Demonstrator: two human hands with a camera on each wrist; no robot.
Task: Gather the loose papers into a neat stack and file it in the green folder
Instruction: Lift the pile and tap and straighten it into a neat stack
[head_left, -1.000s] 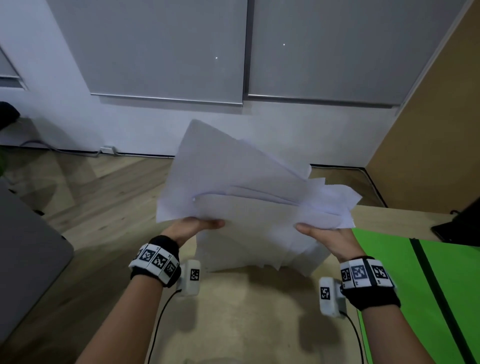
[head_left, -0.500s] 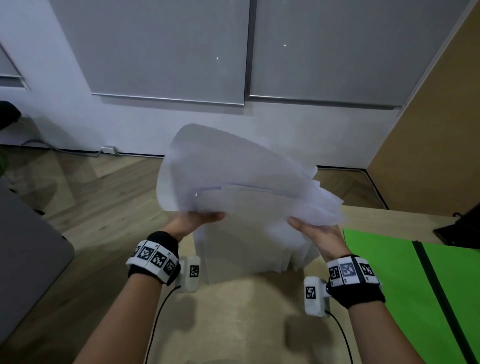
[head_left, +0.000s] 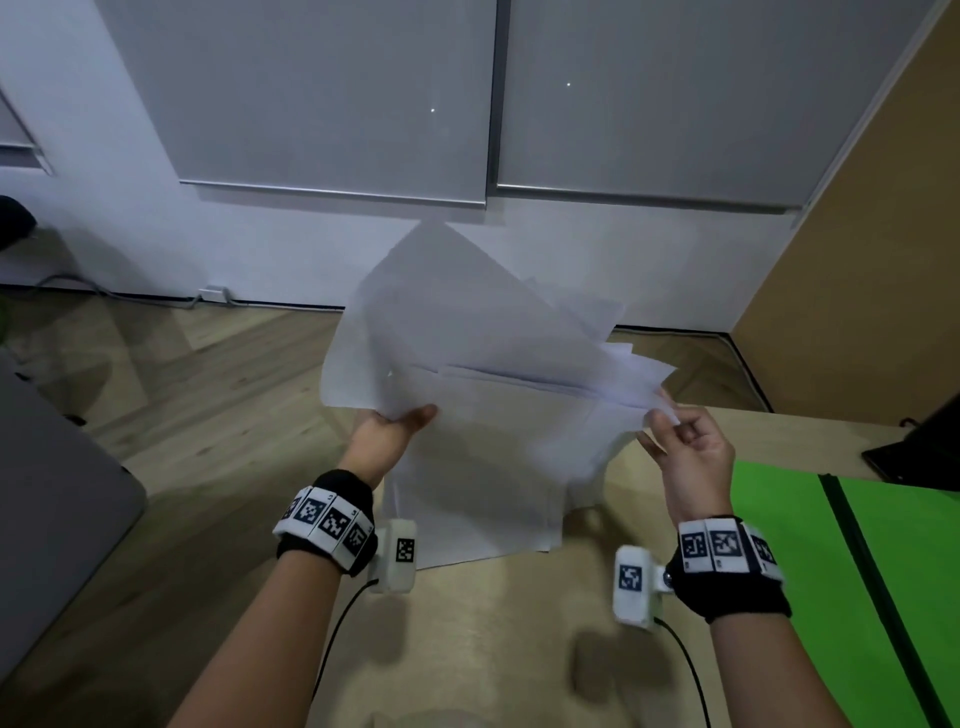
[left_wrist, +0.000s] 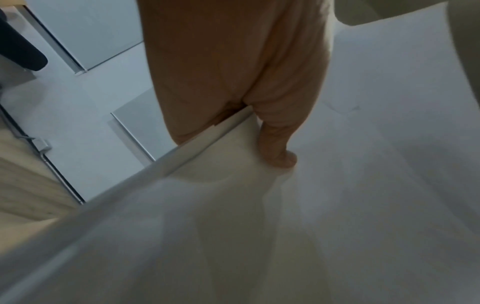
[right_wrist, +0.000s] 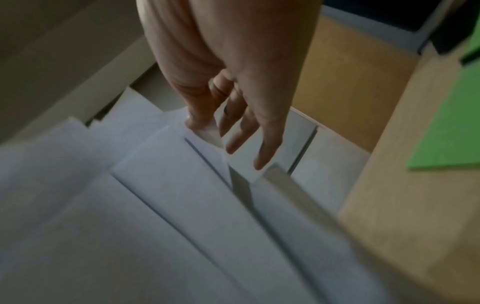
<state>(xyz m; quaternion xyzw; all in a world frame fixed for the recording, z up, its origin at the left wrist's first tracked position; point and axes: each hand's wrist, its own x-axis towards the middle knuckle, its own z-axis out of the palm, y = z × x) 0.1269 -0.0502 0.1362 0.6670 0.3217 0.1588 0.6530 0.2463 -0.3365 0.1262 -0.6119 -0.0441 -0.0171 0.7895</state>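
Note:
A fanned, uneven bunch of white papers (head_left: 483, 395) is held up above the wooden table (head_left: 467, 649). My left hand (head_left: 397, 426) grips its left edge, thumb on top; the left wrist view shows that thumb (left_wrist: 279, 148) pressed on the sheets (left_wrist: 363, 164). My right hand (head_left: 670, 431) pinches a corner of the papers (right_wrist: 182, 185) at the right side between thumb and forefinger, the other fingers (right_wrist: 262, 148) straight. The green folder (head_left: 857, 571) lies open on the table at the right, with a dark spine down its middle.
A black object (head_left: 919, 447) sits at the table's far right edge. A grey surface (head_left: 47, 493) stands to the left over the wooden floor. A brown panel (head_left: 857, 260) rises at the right. Cables hang from both wrist cameras.
The bunch has tilted more upright and shifted right. My right hand has moved from a flat hold on the lower right edge to pinching a right corner.

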